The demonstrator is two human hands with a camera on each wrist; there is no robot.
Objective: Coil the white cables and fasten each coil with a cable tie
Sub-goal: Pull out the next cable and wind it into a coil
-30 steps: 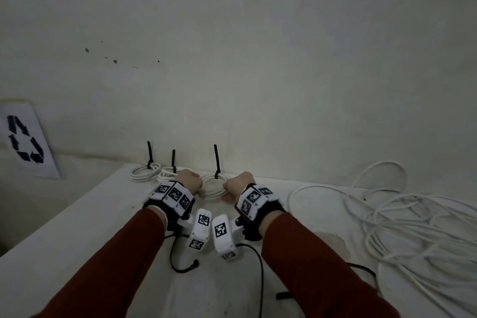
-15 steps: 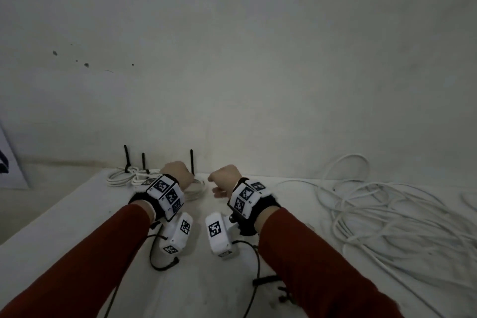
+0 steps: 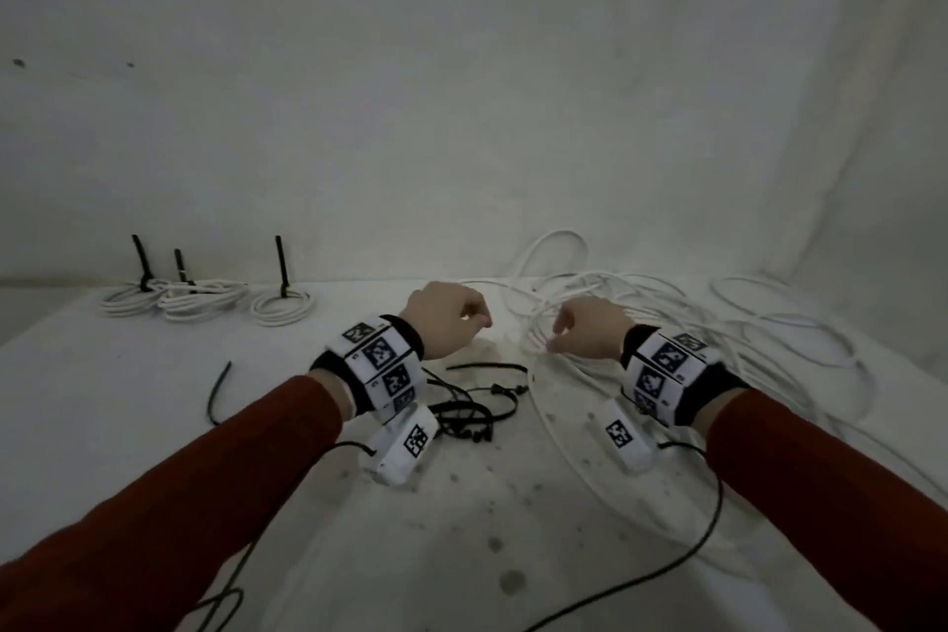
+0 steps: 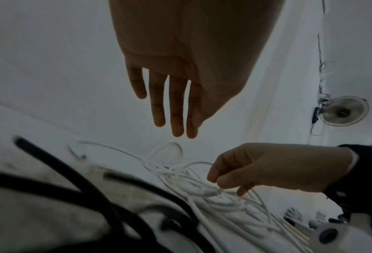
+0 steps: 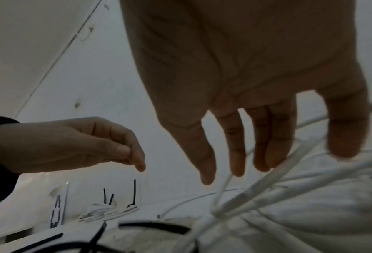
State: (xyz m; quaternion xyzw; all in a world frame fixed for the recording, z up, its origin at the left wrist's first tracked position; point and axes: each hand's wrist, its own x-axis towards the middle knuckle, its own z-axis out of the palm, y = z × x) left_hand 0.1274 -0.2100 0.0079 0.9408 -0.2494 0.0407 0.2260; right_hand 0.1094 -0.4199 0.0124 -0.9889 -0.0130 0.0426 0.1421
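Note:
Three tied white coils point(image 3: 205, 300) with upright black cable ties lie at the back left of the white table point(image 3: 128, 400). A tangle of loose white cables point(image 3: 692, 323) covers the right side. My right hand point(image 3: 556, 336) reaches into the tangle's left edge and pinches one white cable point(image 4: 215, 192) between thumb and fingers. In the right wrist view that cable point(image 5: 222, 188) rises between the thumb and forefinger of this hand point(image 5: 224, 171). My left hand point(image 3: 479, 318) hovers just left of it, fingers point(image 4: 176, 111) relaxed and holding nothing.
A bunch of loose black cable ties point(image 3: 477, 408) lies between my wrists, below the hands. One separate black tie point(image 3: 218, 393) lies to the left. The wall stands close behind the table. Black sensor leads trail from my wrists toward the front edge.
Both hands have left the third tied coil and moved right to the loose cable tangle. The view has swung right with them. My right hand has taken hold of a loose cable.

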